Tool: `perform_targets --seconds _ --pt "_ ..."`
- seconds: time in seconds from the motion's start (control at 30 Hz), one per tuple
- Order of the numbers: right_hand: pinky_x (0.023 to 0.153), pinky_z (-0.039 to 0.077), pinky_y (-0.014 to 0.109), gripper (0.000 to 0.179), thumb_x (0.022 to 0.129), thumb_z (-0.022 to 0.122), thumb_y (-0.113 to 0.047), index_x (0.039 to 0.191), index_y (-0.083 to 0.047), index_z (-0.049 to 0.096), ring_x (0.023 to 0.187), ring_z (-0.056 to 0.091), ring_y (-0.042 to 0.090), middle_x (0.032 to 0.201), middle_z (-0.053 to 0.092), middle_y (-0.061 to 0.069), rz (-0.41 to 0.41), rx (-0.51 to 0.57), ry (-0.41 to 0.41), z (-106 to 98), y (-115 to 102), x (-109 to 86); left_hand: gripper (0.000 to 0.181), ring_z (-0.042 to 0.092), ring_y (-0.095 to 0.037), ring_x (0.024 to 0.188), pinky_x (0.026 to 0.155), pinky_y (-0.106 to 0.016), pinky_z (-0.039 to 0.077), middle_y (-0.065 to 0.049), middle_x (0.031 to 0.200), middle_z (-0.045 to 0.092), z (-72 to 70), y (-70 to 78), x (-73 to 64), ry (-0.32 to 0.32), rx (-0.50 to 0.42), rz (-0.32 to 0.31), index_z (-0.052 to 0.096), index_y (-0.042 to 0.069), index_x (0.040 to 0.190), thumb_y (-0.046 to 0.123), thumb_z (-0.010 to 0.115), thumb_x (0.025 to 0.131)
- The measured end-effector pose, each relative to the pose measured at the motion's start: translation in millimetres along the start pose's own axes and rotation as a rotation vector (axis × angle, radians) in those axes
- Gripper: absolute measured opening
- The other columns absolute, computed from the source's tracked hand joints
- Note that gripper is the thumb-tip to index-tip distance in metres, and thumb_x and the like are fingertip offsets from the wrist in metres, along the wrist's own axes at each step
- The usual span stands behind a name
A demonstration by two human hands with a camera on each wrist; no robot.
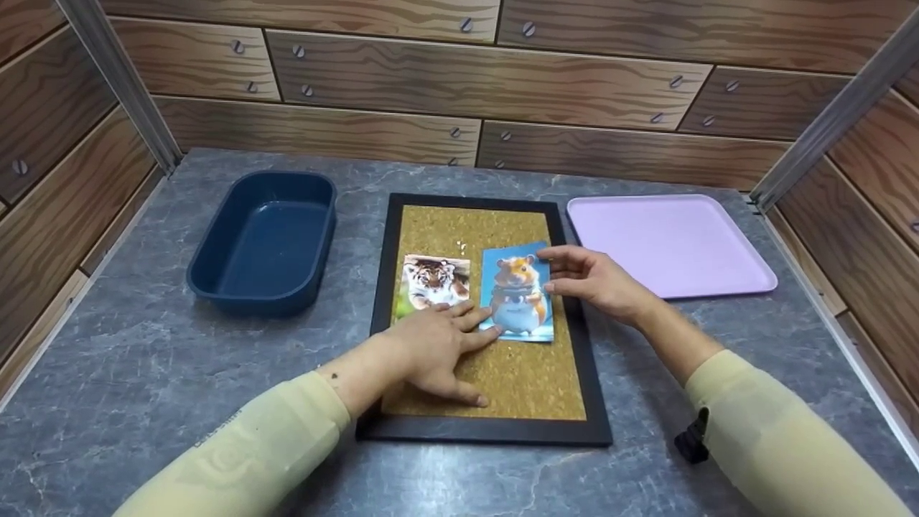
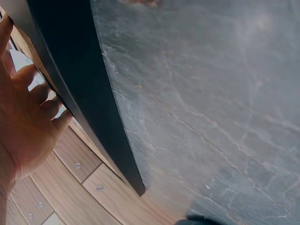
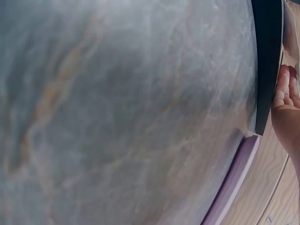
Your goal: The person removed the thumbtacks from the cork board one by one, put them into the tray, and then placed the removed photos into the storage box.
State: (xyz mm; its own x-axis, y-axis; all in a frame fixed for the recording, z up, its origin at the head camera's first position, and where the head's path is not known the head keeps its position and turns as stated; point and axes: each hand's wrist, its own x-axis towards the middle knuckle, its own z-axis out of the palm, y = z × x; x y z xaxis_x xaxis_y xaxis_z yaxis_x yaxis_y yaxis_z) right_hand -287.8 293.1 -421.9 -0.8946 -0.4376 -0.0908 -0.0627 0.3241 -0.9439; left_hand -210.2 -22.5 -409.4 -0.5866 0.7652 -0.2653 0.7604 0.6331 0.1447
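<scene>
A cork board [image 1: 531, 384] in a black frame lies on the table. On it, a tiger picture [image 1: 433, 280] lies beside a hamster picture [image 1: 518, 301] on a blue ground. My left hand [image 1: 438, 352] is spread palm down over the cork, covering the tiger picture's lower part, its fingertips on the hamster picture's lower left edge. At the hamster picture's right edge, my right hand [image 1: 599, 282] touches with forefinger and thumb, set apart along that edge. In the right wrist view its fingers [image 3: 283, 84] look nearly straight beside the black frame [image 3: 268, 56].
To the left stands a deep dark blue bin [image 1: 262, 244]. A flat lilac tray [image 1: 668, 244] lies at the right, near the frame's upper right corner. Small white bits [image 1: 462, 248] lie above the tiger picture. Wood-patterned walls [image 1: 459, 72] enclose the grey marbled table [image 1: 143, 345].
</scene>
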Motion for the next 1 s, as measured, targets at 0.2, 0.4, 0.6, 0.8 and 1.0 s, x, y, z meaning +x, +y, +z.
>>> perform_targets --seconds 0.2,0.4,0.6,0.8,1.0 --pt "0.096 0.057 0.029 0.059 0.098 0.077 -0.006 0.151 0.003 0.053 0.121 0.064 0.028 0.143 0.06 0.024 -0.013 -0.013 -0.002 2.0 4.2 -0.7 0.103 0.013 -0.034 0.162 0.13 -0.047 0.018 -0.004 0.178 0.01 0.5 -0.4 0.1 -0.005 0.004 -0.002 0.022 0.028 0.171 0.084 0.054 0.091" --pt "0.094 0.057 0.027 0.065 0.096 0.078 -0.005 0.154 0.003 0.05 0.118 0.064 0.027 0.137 0.062 0.024 -0.021 -0.042 -0.003 3.1 6.9 -2.2 0.103 0.012 -0.033 0.162 0.13 -0.047 0.017 -0.003 0.178 0.009 1.2 -0.9 0.5 -0.003 0.01 0.001 0.022 0.028 0.171 0.085 0.053 0.091" --pt "0.093 0.056 0.027 0.072 0.095 0.081 -0.006 0.157 0.001 0.046 0.118 0.063 0.028 0.133 0.064 0.023 -0.02 -0.084 -0.011 3.4 8.8 -1.5 0.103 0.013 -0.034 0.162 0.13 -0.048 0.018 -0.003 0.178 0.009 0.3 -0.8 -0.7 0.006 -0.002 0.005 0.023 0.027 0.171 0.084 0.055 0.091" --pt "0.094 0.055 0.026 0.076 0.094 0.082 -0.008 0.159 0.0 0.044 0.118 0.063 0.028 0.133 0.064 0.022 -0.014 -0.127 -0.016 2.9 7.4 -1.7 0.103 0.014 -0.034 0.162 0.129 -0.05 0.021 -0.003 0.178 0.01 0.3 -1.0 -0.5 0.016 0.012 0.007 0.024 0.027 0.171 0.084 0.055 0.091" --pt "0.095 0.054 0.025 0.078 0.093 0.083 -0.009 0.16 0.0 0.043 0.119 0.061 0.029 0.135 0.063 0.021 -0.004 -0.142 -0.02 2.2 8.5 -1.5 0.104 0.015 -0.034 0.162 0.129 -0.05 0.022 -0.004 0.178 0.011 0.4 -0.7 0.0 0.017 0.025 0.007 0.024 0.028 0.171 0.085 0.054 0.09"
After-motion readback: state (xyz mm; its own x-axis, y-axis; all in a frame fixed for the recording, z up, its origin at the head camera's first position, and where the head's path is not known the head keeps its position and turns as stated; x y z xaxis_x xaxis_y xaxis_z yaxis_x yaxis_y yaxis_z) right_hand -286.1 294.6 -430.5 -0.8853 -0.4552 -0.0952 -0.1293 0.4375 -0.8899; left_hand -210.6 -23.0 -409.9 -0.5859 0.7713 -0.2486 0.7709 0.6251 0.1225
